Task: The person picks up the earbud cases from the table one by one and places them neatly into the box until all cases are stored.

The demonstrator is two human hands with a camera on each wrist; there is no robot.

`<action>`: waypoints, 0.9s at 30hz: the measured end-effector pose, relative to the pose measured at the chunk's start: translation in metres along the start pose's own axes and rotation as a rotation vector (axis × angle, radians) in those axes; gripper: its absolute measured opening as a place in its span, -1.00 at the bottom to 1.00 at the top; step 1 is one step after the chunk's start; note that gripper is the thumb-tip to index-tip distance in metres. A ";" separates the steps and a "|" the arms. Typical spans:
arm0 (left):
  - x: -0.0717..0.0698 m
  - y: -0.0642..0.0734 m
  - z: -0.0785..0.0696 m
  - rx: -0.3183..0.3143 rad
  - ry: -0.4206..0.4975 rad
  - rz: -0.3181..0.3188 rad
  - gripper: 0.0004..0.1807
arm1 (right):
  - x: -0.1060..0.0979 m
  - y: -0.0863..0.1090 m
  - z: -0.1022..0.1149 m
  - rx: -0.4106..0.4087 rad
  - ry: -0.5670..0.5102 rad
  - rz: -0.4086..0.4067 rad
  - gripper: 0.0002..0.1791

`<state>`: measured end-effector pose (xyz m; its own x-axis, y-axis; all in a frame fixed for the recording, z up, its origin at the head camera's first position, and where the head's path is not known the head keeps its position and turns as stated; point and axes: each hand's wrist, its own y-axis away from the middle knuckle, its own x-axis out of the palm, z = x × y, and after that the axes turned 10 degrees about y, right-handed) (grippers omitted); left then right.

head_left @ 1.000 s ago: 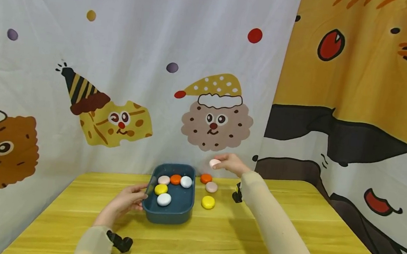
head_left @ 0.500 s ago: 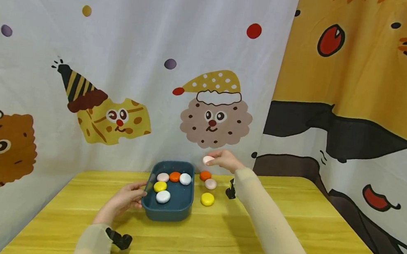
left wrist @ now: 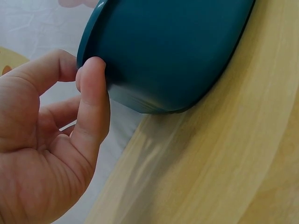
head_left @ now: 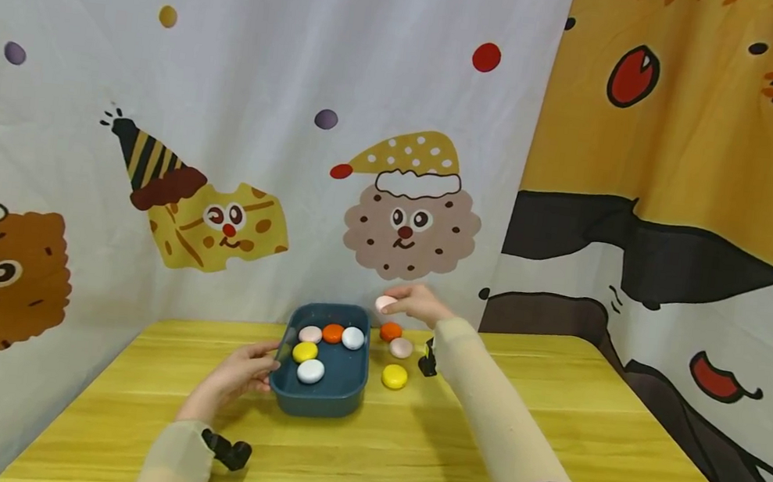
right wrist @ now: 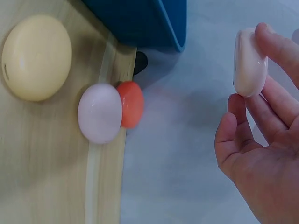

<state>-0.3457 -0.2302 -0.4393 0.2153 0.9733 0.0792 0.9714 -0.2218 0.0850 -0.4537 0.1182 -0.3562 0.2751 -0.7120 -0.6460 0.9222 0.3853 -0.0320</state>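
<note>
In the head view my left hand [head_left: 230,378] holds the left rim of a dark blue rectangular bin [head_left: 316,406]. The left wrist view shows the thumb and fingers pinching the edge of the bin [left wrist: 173,46]. Up behind the bin's right back corner, my right hand [head_left: 422,305] pinches a pale pink rounded disc [head_left: 384,304], raised off the table. In the right wrist view this pink disc [right wrist: 250,63] stands on edge between thumb and fingers. Inside the bin lie several similar discs: pink [head_left: 310,334], orange [head_left: 333,333], yellow [head_left: 305,353] and two white.
Right of the bin, an orange disc [head_left: 391,332], a pale pink disc [head_left: 401,348] and a yellow disc [head_left: 394,376] lie on the wood-grain table [head_left: 320,466]. A white cartoon-printed curtain [head_left: 253,101] hangs right behind the table's back edge.
My right hand has moved left with the pale pink disc, closer to the bin's back right corner. The left hand stays on the rim, and the discs in the bin lie as before.
</note>
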 end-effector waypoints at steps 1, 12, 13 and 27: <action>0.000 0.000 0.000 0.001 -0.001 0.000 -0.33 | 0.001 0.000 0.001 0.000 0.008 -0.004 -0.40; 0.001 0.000 0.002 0.008 0.014 -0.003 -0.34 | 0.014 -0.003 0.010 -0.012 0.042 0.008 -0.40; 0.001 0.000 0.002 0.008 0.014 -0.001 -0.34 | 0.015 -0.003 0.011 -0.015 0.043 0.010 -0.41; -0.001 -0.001 0.005 0.019 0.017 -0.001 -0.33 | 0.035 -0.006 0.024 -0.037 0.049 0.056 -0.46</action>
<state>-0.3466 -0.2305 -0.4440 0.2128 0.9724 0.0959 0.9733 -0.2196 0.0665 -0.4436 0.0770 -0.3601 0.3110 -0.6594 -0.6844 0.8949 0.4457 -0.0227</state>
